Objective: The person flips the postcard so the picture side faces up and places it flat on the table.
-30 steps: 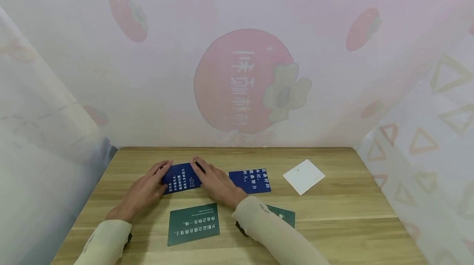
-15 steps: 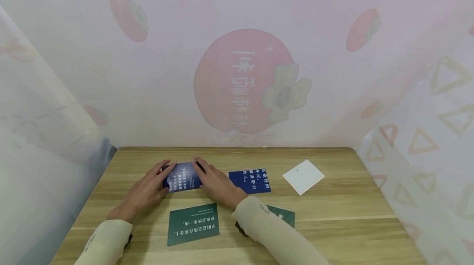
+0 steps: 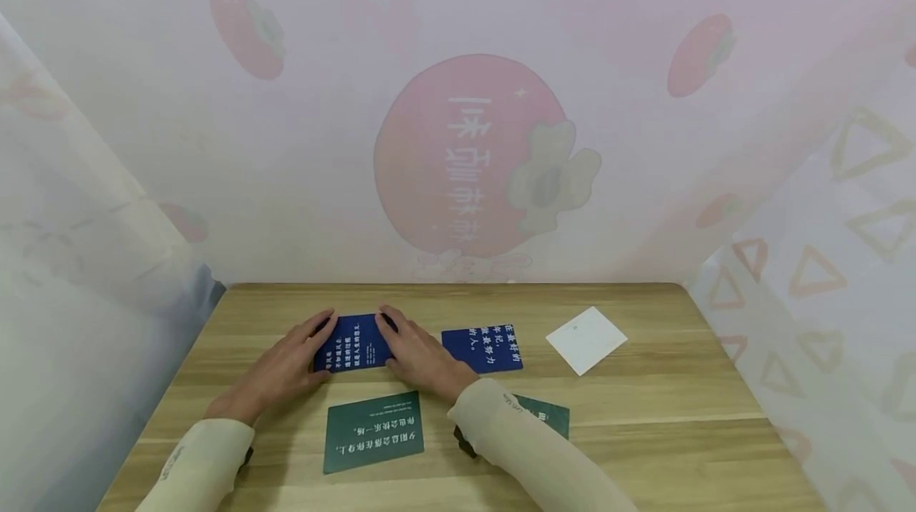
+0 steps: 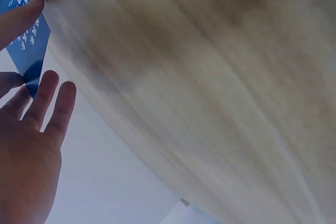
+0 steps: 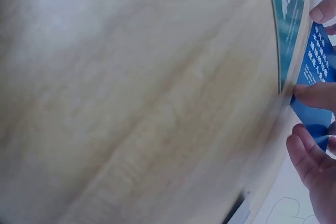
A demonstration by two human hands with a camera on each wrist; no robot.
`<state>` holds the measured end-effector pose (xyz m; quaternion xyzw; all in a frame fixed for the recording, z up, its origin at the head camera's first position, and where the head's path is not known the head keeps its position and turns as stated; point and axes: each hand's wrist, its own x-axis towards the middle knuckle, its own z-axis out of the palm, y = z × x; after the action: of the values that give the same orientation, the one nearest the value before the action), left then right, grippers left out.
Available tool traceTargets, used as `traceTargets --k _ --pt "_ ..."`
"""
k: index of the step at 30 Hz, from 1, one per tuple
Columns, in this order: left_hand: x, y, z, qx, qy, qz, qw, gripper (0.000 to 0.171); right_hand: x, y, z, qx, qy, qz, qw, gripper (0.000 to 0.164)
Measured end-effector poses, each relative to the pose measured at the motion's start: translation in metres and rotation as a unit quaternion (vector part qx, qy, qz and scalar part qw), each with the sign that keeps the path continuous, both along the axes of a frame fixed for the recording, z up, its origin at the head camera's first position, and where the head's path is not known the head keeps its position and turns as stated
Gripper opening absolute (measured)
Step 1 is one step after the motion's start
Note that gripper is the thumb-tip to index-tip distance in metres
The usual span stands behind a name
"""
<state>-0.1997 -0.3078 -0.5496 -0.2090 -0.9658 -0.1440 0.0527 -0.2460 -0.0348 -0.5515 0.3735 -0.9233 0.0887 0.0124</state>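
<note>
A blue card [image 3: 355, 343] with white printed characters is held between both hands, toward the back left of the table. My left hand [image 3: 281, 373] grips its left end, thumb at the near edge and index finger at the far corner. At the right end, my right hand [image 3: 428, 357] holds it the same way. The left wrist view shows the blue card [image 4: 31, 51] pinched near its corners, other fingers extended. In the right wrist view the blue card [image 5: 315, 66] spans between the two hands.
Another blue card [image 3: 483, 349] lies just right of the right hand. A green card [image 3: 374, 432] lies in front of the hands; a second green card [image 3: 547, 415] is partly hidden by the right sleeve. A white card [image 3: 587, 340] sits farther right on the wooden table [image 3: 665, 416].
The held blue card caught a pale glare half a second ago and now looks evenly dark, so its tilt has changed. Both hands keep their hold with a slight shift. Other cards stay put.
</note>
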Motion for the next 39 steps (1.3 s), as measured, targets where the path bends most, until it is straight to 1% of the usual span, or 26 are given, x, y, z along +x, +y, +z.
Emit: traceTargets --k 6,10,17,24,32,39 --pt "-0.002 0.0 0.002 -0.004 -0.002 -0.013 0.9999 0.093 0.0 0.0 0.001 0.0 -0.023 -0.004 1.0 0.079" --pt "-0.004 -0.001 0.003 0.001 -0.018 -0.014 0.9997 0.089 0.001 0.0 0.002 0.006 -0.034 -0.003 0.999 0.076" --pt "-0.007 -0.003 0.001 0.008 -0.057 -0.004 0.9983 0.087 0.001 0.002 0.0 0.022 -0.034 -0.004 0.999 0.07" --pt "-0.009 -0.005 0.001 0.018 -0.071 -0.013 0.9972 0.085 0.001 0.003 -0.003 0.016 -0.042 0.001 0.999 0.068" --pt "-0.011 -0.006 0.001 0.033 -0.089 -0.015 0.9954 0.083 0.002 0.005 -0.002 0.027 -0.037 0.001 0.999 0.062" --pt "-0.016 -0.003 0.003 0.028 -0.109 -0.018 0.9935 0.081 0.0 0.005 -0.004 0.035 -0.035 -0.001 0.999 0.059"
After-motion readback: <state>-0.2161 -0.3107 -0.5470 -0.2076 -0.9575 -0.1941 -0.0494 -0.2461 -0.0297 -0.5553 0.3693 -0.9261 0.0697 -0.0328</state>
